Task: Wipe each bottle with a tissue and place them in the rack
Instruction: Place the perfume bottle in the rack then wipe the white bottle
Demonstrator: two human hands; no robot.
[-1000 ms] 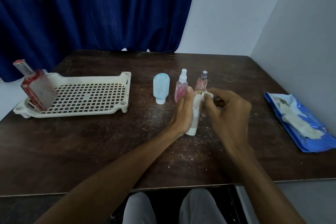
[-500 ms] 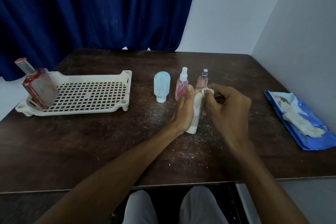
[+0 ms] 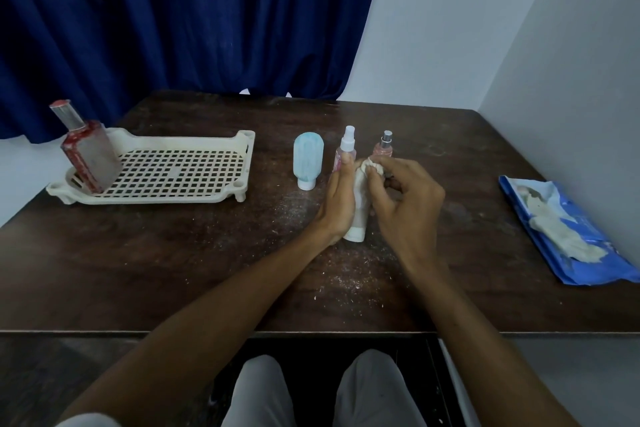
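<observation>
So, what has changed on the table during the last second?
Nothing visibly moved. The left hand still grips the white bottle, the right hand still pinches the tissue at its top. The rack and the red bottle in it stayed put.

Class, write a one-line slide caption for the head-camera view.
Left hand holds a white bottle while the right hand rubs its top with a tissue.

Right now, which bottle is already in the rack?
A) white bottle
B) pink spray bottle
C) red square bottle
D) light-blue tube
C: the red square bottle leans inside the rack at its left end; the left hand holds the white bottle while the right hand presses a tissue to its top.
</observation>
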